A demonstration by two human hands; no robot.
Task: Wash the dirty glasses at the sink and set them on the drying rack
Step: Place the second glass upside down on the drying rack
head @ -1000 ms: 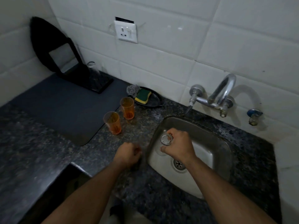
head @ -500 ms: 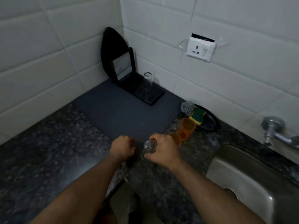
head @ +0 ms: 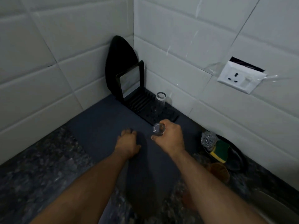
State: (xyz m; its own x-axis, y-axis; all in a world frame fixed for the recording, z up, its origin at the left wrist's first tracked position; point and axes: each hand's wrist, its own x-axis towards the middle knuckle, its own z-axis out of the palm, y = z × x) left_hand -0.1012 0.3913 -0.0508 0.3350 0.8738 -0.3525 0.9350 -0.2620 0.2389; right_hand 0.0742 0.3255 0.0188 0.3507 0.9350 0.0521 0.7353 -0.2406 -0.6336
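Note:
My right hand grips a clear glass, held just in front of the near corner of the black drying rack. One clear glass stands upside down on that rack in the tiled corner. My left hand rests on the dark blue mat with its fingers curled and holds nothing. An orange glass shows partly behind my right forearm, blurred.
A black dish at the right wall holds a green-yellow sponge and a steel scrubber. A wall socket is on the tiles above. The sink's edge shows at lower right. Speckled granite counter lies to the left.
My right hand has carried the clear glass from the sink leftward, past the orange glasses, to the drying rack. My left hand has moved from the counter onto the mat.

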